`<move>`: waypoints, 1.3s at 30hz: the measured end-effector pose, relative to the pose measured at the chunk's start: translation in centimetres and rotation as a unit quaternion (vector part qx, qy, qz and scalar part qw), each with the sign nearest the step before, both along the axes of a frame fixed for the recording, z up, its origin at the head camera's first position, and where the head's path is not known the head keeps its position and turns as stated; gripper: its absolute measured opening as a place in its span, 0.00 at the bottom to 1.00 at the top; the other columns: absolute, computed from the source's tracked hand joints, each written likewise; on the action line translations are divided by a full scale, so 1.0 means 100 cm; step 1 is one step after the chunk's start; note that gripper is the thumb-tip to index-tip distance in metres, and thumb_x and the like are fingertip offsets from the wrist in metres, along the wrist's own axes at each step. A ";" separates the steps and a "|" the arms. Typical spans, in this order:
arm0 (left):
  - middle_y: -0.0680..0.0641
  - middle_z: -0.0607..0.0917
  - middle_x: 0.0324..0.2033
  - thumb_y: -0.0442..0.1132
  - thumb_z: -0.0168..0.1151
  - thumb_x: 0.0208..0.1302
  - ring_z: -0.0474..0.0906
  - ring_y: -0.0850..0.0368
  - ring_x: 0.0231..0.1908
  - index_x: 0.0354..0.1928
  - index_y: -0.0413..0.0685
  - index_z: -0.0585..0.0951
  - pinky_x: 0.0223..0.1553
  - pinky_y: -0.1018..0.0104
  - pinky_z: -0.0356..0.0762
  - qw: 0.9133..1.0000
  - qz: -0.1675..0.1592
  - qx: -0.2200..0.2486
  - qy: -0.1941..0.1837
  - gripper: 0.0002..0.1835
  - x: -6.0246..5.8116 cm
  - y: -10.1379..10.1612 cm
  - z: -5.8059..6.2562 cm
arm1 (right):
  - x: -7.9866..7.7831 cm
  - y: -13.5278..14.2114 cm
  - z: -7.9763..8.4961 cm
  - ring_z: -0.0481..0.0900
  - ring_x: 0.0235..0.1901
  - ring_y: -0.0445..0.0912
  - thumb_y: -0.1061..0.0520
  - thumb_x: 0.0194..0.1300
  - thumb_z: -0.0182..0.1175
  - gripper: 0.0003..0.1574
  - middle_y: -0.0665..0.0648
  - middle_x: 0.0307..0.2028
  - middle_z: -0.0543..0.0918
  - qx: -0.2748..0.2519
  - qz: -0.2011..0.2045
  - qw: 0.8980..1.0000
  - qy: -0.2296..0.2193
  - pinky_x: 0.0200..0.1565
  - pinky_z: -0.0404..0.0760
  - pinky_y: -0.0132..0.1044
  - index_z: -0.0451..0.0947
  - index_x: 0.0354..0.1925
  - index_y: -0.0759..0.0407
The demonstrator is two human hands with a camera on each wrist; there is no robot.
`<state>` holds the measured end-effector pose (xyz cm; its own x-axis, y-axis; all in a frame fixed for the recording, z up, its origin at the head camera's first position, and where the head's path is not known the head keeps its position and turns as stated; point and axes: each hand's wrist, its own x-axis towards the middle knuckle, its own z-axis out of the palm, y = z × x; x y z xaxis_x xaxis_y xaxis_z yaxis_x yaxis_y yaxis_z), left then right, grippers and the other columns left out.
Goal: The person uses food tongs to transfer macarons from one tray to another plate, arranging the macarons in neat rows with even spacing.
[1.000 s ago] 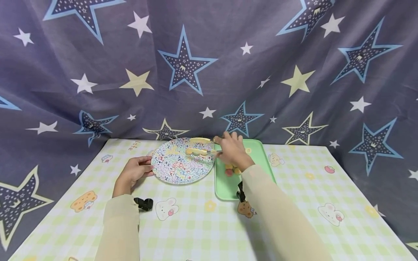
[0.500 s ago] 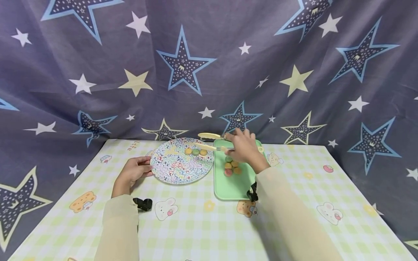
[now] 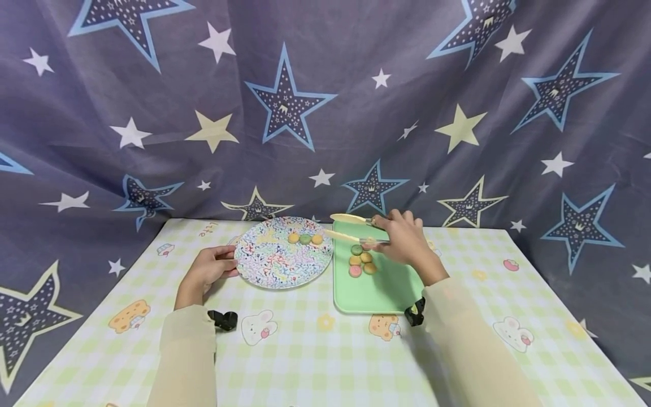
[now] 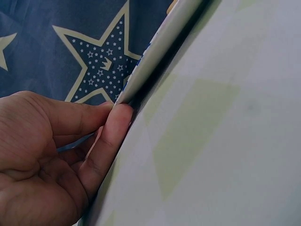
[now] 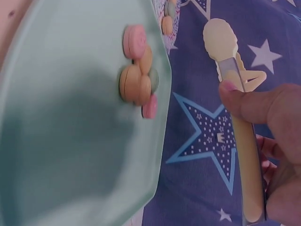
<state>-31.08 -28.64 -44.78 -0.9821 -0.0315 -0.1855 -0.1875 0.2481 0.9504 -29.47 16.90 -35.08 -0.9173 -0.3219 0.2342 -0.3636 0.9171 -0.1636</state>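
My left hand (image 3: 208,268) pinches the left rim of a round speckled plate (image 3: 280,268) between thumb and fingers; in the left wrist view the plate's edge (image 4: 150,63) sits between the fingertips. Three macarons lie in a row on the plate, a green macaron (image 3: 304,239) between two orange ones. My right hand (image 3: 407,240) grips tongs (image 3: 350,219) with cream-coloured tips, spread apart with nothing between them. They hang over the far part of a green tray (image 3: 376,297). Below them on the tray is a cluster of pink, orange and green macarons, including a pink macaron (image 5: 135,41).
The tray stands close against the plate's right side. A checked tablecloth (image 3: 305,362) with cartoon prints covers the table, and a dark star-patterned curtain (image 3: 325,113) hangs right behind its back edge. Black wrist cameras sit at both sleeves.
My right hand has moved right with the tongs, from over the plate to over the tray. The row of macarons on the plate has come into full view. My left hand stays on the rim.
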 end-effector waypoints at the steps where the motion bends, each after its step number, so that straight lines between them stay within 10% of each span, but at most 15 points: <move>1: 0.33 0.68 0.64 0.24 0.55 0.73 0.82 0.61 0.38 0.75 0.31 0.62 0.46 0.63 0.89 1.000 0.000 0.000 0.000 0.31 0.000 0.000 0.000 | 0.001 0.003 -0.001 0.63 0.45 0.57 0.40 0.64 0.72 0.43 0.62 0.54 0.74 -0.004 -0.001 1.000 -0.002 0.42 0.61 0.48 0.73 0.72 0.50; 39: 0.34 0.69 0.63 0.24 0.55 0.73 0.82 0.61 0.38 0.75 0.32 0.63 0.45 0.65 0.89 1.000 0.013 0.000 0.001 0.30 -0.001 0.001 -0.001 | 0.012 0.085 -0.025 0.66 0.48 0.64 0.47 0.63 0.73 0.48 0.69 0.56 0.72 -0.015 -0.031 0.997 -0.067 0.43 0.65 0.57 0.68 0.74 0.59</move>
<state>-31.19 -28.50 -44.90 -0.9815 -0.0579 -0.1826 -0.1913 0.2434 0.9509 -28.27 25.38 -37.58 -0.9592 -0.2579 0.1159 -0.2787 0.9314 -0.2343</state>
